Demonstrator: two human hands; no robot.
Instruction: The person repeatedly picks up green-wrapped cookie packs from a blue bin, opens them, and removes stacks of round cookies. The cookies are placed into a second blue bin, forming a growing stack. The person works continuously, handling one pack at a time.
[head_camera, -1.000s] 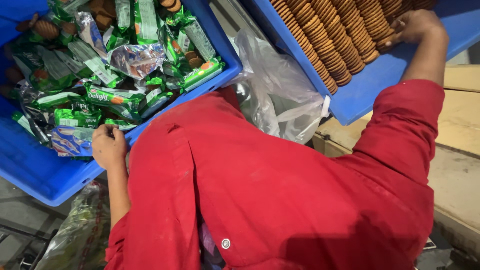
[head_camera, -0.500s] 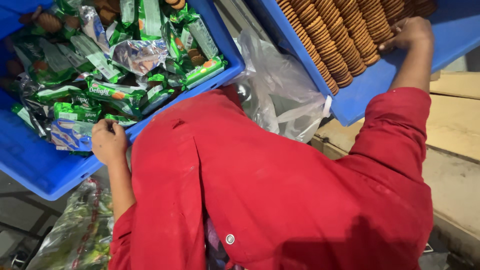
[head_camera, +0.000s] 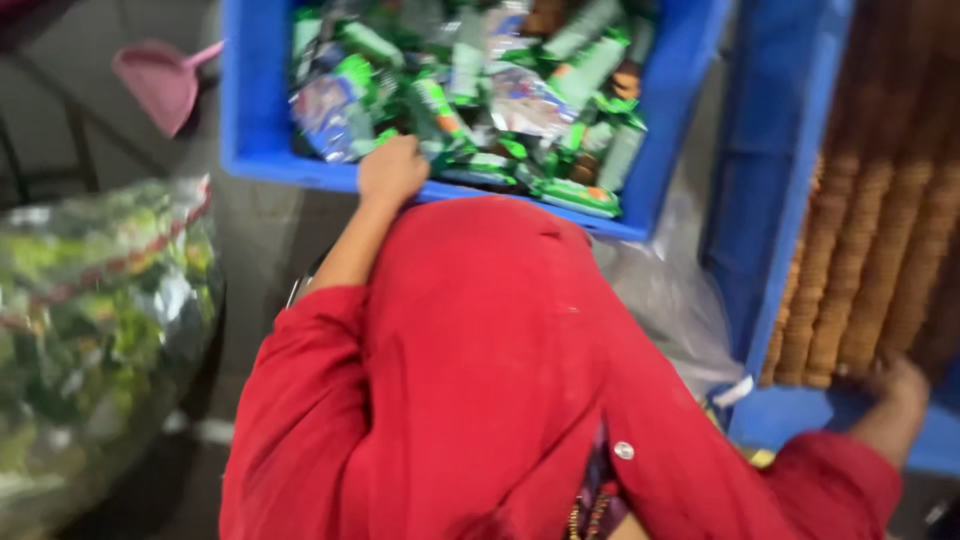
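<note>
The left hand (head_camera: 392, 172) rests on the near rim of a blue crate (head_camera: 255, 120), fingers curled over the edge; whether they pinch anything is hidden, so I cannot tell its grip. Just beyond its knuckles the crate is heaped with green snack packets (head_camera: 470, 90), some silvery and crumpled, filling it from wall to wall. The nearest packets touch the fingertips.

The right hand (head_camera: 893, 385) lies at the near end of a second blue crate (head_camera: 765, 200), set against the ends of long rows of brown round biscuits (head_camera: 860, 260) stacked on edge. Its fingers are blurred and partly hidden, so I cannot tell how they are closed.

Between the two hands, a clear plastic bag (head_camera: 665, 300) slumps in the gap between the crates, beside the red sleeves (head_camera: 480, 380). Outward of the left hand a large clear sack of green wrappers (head_camera: 95, 310) sits on the floor, and beyond it lies a pink dustpan (head_camera: 160, 80), well apart.
</note>
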